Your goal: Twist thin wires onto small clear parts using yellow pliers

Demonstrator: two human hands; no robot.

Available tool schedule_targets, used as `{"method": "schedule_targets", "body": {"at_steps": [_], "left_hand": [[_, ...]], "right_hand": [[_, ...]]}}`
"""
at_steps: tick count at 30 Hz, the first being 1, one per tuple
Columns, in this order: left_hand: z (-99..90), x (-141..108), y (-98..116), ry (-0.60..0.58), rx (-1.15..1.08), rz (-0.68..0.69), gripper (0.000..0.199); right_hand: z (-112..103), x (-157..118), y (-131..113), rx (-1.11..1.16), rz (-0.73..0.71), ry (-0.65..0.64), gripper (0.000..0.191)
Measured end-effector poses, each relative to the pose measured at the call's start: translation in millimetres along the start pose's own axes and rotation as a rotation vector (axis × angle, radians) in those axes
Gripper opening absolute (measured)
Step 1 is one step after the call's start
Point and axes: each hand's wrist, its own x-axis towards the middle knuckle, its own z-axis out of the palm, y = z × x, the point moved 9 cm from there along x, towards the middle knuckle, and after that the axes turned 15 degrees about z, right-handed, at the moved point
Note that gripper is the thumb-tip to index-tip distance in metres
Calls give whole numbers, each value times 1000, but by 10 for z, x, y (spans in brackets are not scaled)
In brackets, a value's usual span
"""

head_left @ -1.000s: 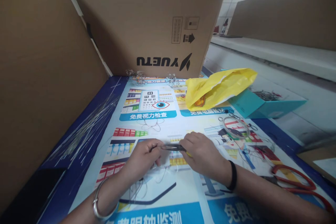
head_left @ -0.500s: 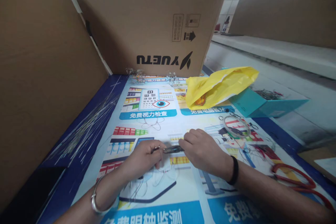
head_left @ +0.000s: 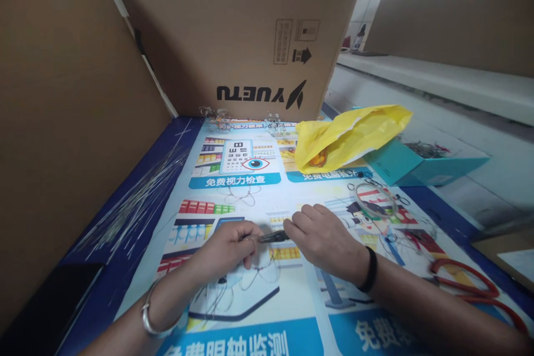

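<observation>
Pliers (head_left: 274, 236) now look slimmer than half a second ago, likely squeezed mid-work, over the counter's (head_left: 442, 208) near middle, right hand (head_left: 324, 240) fingers curled round handles, left hand (head_left: 233, 247) fingers pressed together at tip, pinched item unclear, wire loops (head_left: 259, 271) just nearer.

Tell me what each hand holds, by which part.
Right hand: pliers, by the handle end. Left hand: pinched near the pliers' tip; its hold cannot be told.
</observation>
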Motion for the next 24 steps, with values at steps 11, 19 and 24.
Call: {"method": "schedule_targets", "body": {"at_steps": [11,19,24], "left_hand": [[-6,4,40,-17,42,21,14],[-30,2,32,-2,139,54,16],[-30,9,50,1,175,78,16]], "right_hand": [[9,0,21,56,13,12,13],[94,-16,54,85,47,-39,13],[148,-24,70,93,60,-67,12]]}}
